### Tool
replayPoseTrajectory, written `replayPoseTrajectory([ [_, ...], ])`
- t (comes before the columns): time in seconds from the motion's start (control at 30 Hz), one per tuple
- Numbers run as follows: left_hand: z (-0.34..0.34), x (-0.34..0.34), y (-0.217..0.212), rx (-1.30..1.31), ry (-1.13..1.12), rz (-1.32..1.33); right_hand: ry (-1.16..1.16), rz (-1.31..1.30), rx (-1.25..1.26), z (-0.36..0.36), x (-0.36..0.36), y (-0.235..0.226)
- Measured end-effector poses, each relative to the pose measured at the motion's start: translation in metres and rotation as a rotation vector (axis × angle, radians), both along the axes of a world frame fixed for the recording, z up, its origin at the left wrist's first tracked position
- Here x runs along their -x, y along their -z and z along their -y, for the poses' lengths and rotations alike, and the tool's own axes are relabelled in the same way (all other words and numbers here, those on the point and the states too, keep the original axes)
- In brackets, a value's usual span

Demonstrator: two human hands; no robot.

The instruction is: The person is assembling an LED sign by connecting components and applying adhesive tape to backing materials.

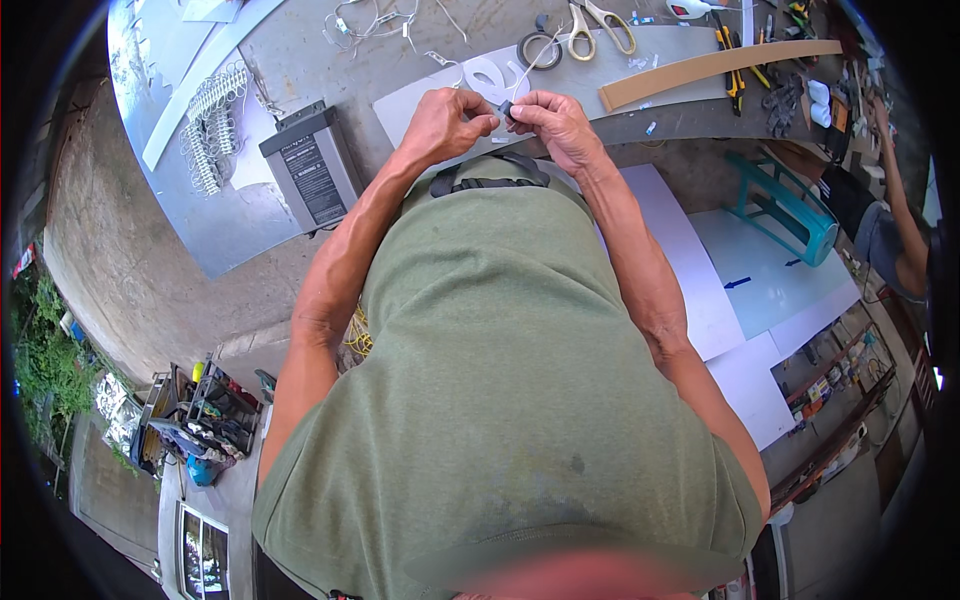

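Both hands meet at the bench's near edge, the left hand (445,122) and right hand (555,125) pinching a small dark part (507,110) between fingertips, seemingly steadying its thin white wires (530,68), scissors (598,25) lying farther off.

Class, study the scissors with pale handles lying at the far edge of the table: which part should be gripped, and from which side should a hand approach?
Grip the scissors by the two pale handle loops, which lie flat and point toward the person, one beside the dark tape roll. Probably come from the near side, over the grey sheet, so fingers slip into the loops; the blades point away toward the table's far edge.
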State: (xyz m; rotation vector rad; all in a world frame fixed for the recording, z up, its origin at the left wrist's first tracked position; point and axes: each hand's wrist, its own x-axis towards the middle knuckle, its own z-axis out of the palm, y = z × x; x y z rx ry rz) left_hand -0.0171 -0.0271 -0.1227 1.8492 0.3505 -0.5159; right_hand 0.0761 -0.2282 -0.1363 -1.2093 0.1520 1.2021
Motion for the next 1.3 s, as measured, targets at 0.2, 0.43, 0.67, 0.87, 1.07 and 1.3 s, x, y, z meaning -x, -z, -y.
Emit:
replayPoseTrajectory([
  [0.2,0.007,0.004,-0.001,0.063,-0.165,0.114,0.099,0.046,0.01,-0.001,-0.001,0.0],
  [0.43,0.007,0.004,0.0,-0.053,-0.215,0.073,0.124,0.048,0.004,0.002,0.001,0.002],
  [0.67,0.01,0.002,-0.003,-0.074,-0.262,-0.047,0.059,0.26,0.233,0.0,0.008,-0.019],
  [0.87,0.012,0.002,-0.003,-0.017,-0.301,-0.071,0.129,-0.023,0.223,-0.001,0.022,-0.036],
  [1.07,0.015,0.003,-0.004,0.057,-0.302,-0.059,0.179,-0.076,0.272,0.001,0.027,-0.023],
  [1.3,0.017,0.004,-0.003,0.126,-0.314,-0.061,0.189,-0.092,0.229,-0.003,0.031,-0.021],
])
